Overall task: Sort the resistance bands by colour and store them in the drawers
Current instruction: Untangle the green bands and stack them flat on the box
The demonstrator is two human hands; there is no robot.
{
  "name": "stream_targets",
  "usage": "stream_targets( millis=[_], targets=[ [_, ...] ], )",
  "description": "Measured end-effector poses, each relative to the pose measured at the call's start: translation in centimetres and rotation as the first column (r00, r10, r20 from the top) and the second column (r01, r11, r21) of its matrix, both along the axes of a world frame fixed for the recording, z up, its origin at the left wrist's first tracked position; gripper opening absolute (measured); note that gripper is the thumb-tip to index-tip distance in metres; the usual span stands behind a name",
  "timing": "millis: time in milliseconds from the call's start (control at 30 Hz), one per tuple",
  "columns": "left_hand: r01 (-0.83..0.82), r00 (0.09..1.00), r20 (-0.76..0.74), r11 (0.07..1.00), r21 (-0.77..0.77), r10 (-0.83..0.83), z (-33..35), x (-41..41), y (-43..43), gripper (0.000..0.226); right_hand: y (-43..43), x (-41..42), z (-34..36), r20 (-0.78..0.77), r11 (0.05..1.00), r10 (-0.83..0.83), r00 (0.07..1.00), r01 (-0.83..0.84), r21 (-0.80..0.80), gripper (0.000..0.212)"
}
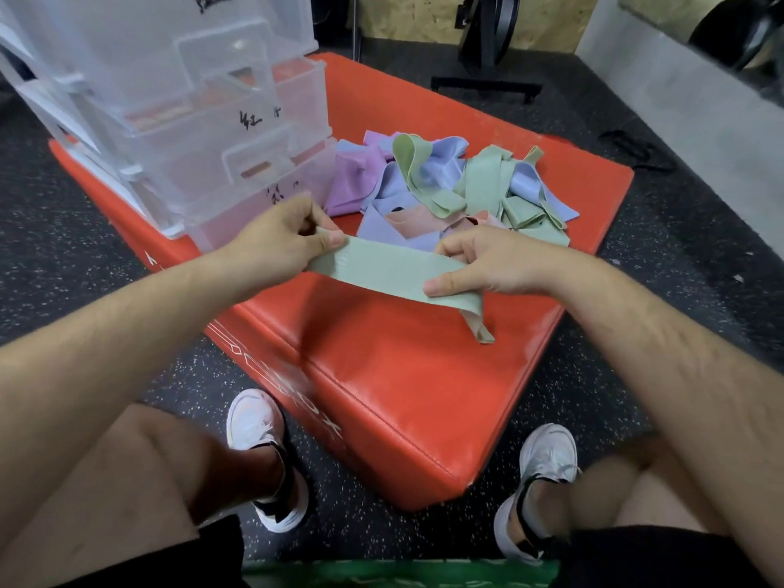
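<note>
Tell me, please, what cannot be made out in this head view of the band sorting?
Head view: drawer labels, handwriting too blurred to read.
Drawer unit: top cut off by the upper edge.
Pile: lower bands hidden under upper ones.
Right hand: fingertips hidden behind the green band.

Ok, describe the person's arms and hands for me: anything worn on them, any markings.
Both arms are bare: no sleeves show on the left forearm or right forearm. The left hand and right hand wear no gloves; neither wrist has a watch or bracelet. The fingers show no rings. No tattoos or markings are visible; the forearms have light hair.
</note>
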State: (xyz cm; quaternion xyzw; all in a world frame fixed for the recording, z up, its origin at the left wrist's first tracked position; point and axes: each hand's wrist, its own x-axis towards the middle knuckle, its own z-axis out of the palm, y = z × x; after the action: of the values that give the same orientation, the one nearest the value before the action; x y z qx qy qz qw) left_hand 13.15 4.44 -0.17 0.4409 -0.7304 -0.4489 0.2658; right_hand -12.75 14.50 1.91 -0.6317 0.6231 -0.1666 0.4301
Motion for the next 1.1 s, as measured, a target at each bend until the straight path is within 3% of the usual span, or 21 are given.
stream_targets(
  millis=[67,167,333,533,800,967,1100],
  targets=[
    [-0.006,0.999,0.047,1.0,0.008,0.005,-0.8,0.9,-0.7,0.013,0.5,-1.3,0.0,-0.015,0.999,-0.01,1.0,0.011,0.053,0.034],
    [-0.016,0.986,0.168,1.0,0.007,0.015,-2.4,2.3,-1.9,0.015,1.1,-3.5,-0.1,-0.064,0.99,-0.009,0.998,0.018,0.143,0.023],
    [-0.03,0.928,0.369,0.998,-0.055,0.048,-4.1,2.8,-2.4,0.022,1.6,-5.6,-1.0,-0.186,0.985,-0.056,0.981,0.085,0.151,0.016],
    [0.029,0.911,0.413,0.999,-0.045,-0.008,-4.2,1.6,-1.3,0.026,1.9,-6.6,-2.5,-0.263,0.984,-0.127,0.956,0.154,0.085,0.01],
    [0.092,0.849,0.529,0.984,-0.156,0.004,-4.7,1.6,-1.5,0.023,2.6,-7.5,-4.2,-0.263,0.972,-0.183,0.947,0.214,0.093,0.012],
    [0.18,0.869,0.494,0.948,-0.263,-0.028,-5.4,1.8,-1.7,0.02,3.2,-7.2,-5.2,-0.26,0.967,-0.254,0.931,0.242,-0.08,0.033],
    [0.243,0.868,0.493,0.916,-0.32,-0.058,-6.1,2.2,-1.7,0.014,3.8,-6.8,-5.7,-0.377,0.974,-0.203,0.903,0.149,-0.168,0.02]
  ],
)
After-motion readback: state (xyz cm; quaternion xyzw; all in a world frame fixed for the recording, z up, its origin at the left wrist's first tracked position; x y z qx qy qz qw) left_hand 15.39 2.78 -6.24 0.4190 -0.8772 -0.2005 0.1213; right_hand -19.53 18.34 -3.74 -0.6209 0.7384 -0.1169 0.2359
